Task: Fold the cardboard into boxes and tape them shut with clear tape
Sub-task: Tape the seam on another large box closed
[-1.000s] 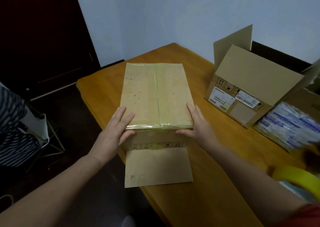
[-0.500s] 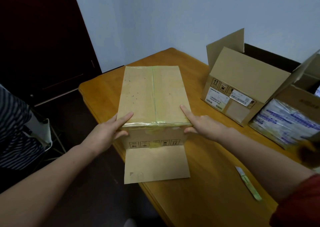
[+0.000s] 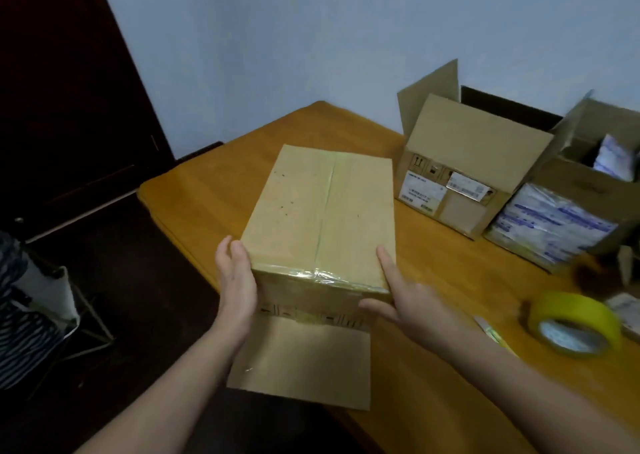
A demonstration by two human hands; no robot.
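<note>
Pale blue wall (image 3: 311, 37) and a dark door (image 3: 69, 89) stand behind a wooden table (image 3: 194, 190), and the box (image 3: 322, 218) being worked on sits at the table's near left corner, well apart from the open box (image 3: 474, 155) at the far right. Its top is closed, with a strip of tape (image 3: 325, 207) down the middle seam and more shiny tape wrapped over the near top edge. One flap (image 3: 304, 360) at the bottom of the near face lies flat and loose, reaching past the table edge. The left hand (image 3: 235, 283) presses flat against the box's left side by the near corner, fingers straight. The right hand (image 3: 405, 301) is spread wide at the near right corner, fingers lying along the right edge and thumb on the near face. Neither hand holds anything else. The roll of tape (image 3: 575, 322) lies near the right edge, with what may be a small cutter (image 3: 491, 332) just beside the right forearm. This looks like a moment of squaring and turning the box so the loose flap can be closed. To do that well, squeeze evenly with flat palms low on both sides, so the walls do not buckle. Slide the box farther onto the table before tipping it, since the near end overhangs. Fold the flap fully flush before reaching for the roll.
</note>
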